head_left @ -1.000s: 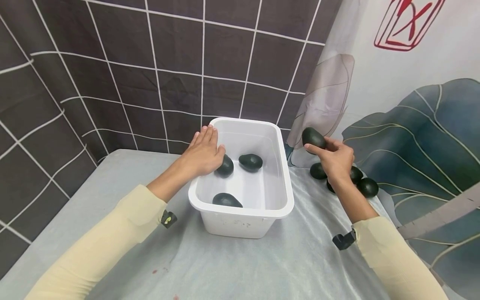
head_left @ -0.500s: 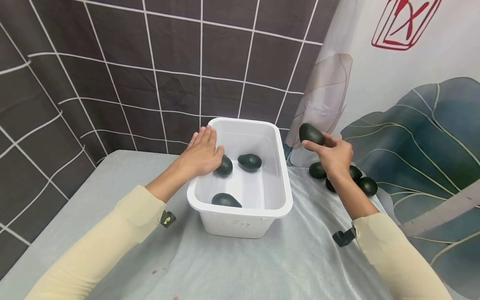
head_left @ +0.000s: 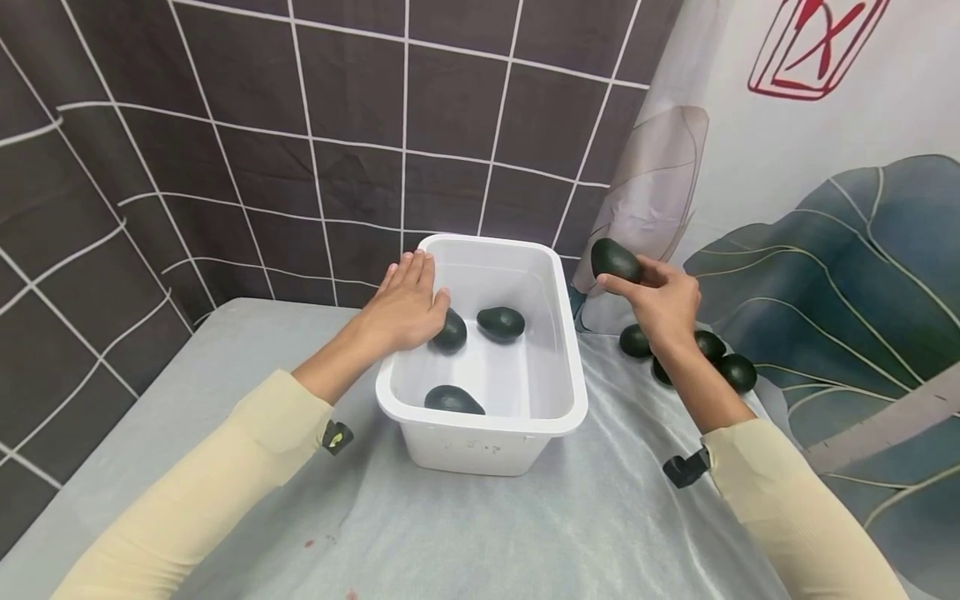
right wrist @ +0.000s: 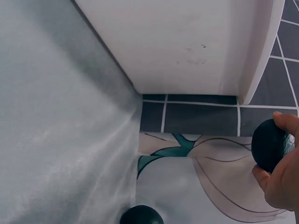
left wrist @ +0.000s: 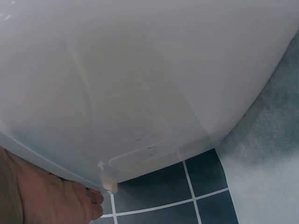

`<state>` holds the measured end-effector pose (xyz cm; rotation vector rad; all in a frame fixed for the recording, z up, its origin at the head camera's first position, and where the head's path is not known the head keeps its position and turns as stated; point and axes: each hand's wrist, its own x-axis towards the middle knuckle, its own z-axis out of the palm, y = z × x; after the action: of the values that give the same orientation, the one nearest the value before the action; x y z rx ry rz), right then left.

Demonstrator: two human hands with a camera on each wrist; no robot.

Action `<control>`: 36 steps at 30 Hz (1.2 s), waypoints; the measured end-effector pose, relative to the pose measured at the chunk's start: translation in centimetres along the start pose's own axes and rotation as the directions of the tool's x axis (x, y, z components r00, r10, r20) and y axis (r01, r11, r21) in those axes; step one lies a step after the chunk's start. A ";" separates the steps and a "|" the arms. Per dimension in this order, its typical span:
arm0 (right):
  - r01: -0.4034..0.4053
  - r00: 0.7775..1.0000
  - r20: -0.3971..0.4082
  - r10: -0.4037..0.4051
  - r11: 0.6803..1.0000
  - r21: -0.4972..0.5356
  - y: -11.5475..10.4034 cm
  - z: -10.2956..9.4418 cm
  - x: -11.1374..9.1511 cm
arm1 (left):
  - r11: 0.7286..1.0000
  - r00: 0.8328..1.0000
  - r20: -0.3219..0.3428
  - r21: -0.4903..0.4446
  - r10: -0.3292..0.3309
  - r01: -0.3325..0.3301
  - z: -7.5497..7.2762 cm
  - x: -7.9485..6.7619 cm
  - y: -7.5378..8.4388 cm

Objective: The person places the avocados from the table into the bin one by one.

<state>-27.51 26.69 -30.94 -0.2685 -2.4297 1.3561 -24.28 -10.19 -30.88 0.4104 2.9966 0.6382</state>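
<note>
A white plastic tub (head_left: pixel 480 423) stands on the table with three dark green avocados inside: one near the middle (head_left: pixel 501 324), one by the front wall (head_left: pixel 454 400), and one (head_left: pixel 450 332) partly hidden by my left hand. That left hand (head_left: pixel 405 308) rests on the tub's left rim, fingers straight and pointing away. In the left wrist view the hand (left wrist: pixel 56 198) lies along the rim beside the tub's outer wall. To the right of the tub my right hand (head_left: pixel 663 300) holds another avocado (head_left: pixel 615 259) in the air between thumb and fingers.
Several more avocados (head_left: pixel 737 373) lie in a group on the table's right side, under and behind the right forearm. A grey cloth (head_left: pixel 525 542) covers the table. Dark grid-patterned fabric (head_left: pixel 352 183) hangs behind and at left; a leaf-printed curtain (head_left: pixel 847 275) hangs at right.
My right hand has moved slightly left and up with the avocado, nearer the tub. The left hand, the tub and the avocados in it have stayed put.
</note>
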 end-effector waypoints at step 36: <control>0.158 0.985 0.067 -0.160 0.987 0.038 -2.5 1.3 0.0 | 1.000 1.000 0.015 0.014 -0.003 0.003 0.1 0.2 0.0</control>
<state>-27.99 24.33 -29.51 -0.0183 -2.4253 1.3537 -24.47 -10.13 -30.99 0.4099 2.9889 0.6121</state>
